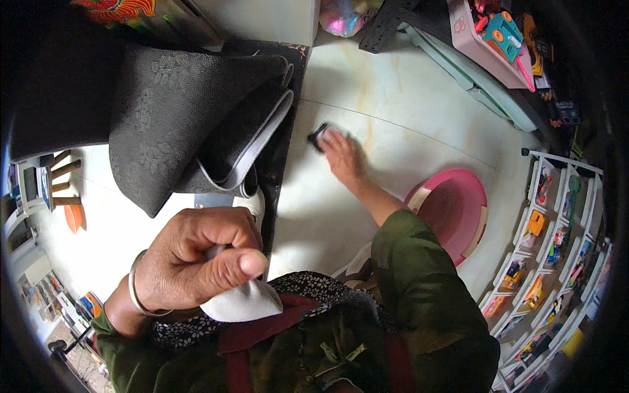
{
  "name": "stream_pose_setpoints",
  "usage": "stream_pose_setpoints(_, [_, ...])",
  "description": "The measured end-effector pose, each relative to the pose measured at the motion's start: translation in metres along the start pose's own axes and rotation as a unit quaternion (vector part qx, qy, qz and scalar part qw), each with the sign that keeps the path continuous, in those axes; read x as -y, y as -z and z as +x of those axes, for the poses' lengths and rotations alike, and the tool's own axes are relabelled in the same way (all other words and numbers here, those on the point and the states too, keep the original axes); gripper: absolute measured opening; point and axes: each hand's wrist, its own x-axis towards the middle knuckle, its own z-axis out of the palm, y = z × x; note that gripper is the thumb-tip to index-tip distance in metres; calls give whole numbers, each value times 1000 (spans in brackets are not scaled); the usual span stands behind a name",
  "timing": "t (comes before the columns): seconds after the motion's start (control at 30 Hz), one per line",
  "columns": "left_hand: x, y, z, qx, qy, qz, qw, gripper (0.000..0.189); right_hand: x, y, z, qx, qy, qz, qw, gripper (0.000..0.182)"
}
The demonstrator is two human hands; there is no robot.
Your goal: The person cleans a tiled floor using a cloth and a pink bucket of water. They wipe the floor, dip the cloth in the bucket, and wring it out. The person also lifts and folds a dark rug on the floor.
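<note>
My left hand (196, 260), with a bangle at the wrist, is curled into a fist close before my body. A piece of white fabric (243, 303) shows directly beneath it and appears to be gripped, though the fingers hide where it enters the fist. Farther out, my right hand (344, 152) reaches down to the pale tiled floor (339, 206). Its fingers press on a small black-and-white item (319, 136), too blurred to name more exactly. A pink plastic basin (452, 216) stands on the floor to the right of my right forearm.
A dark grey embossed mat (162, 113) is folded over at the left, beside a black floor strip (285, 137). Toy bins fill a white rack (545, 265) at right. A pink bin (491, 64) of toys and a pale green panel (471, 78) occupy the upper right. A stool (61, 182) lies far left.
</note>
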Motion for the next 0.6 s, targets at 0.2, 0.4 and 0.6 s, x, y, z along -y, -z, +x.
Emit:
stream_pose_setpoints(0.2, [6,9,2,7,-13,4,1000,26,-74,24,45,-91,-53,196,975,17])
stream_pose_setpoints(0.4, [4,22,7,-5,21,-18,1000,24,-211,4,82,-178,-372,-106,905,37])
stream_pose_setpoints(0.6, [2,29,15,-26,26,-41,998,25,-150,-21,161,-133,-8,8,991,38])
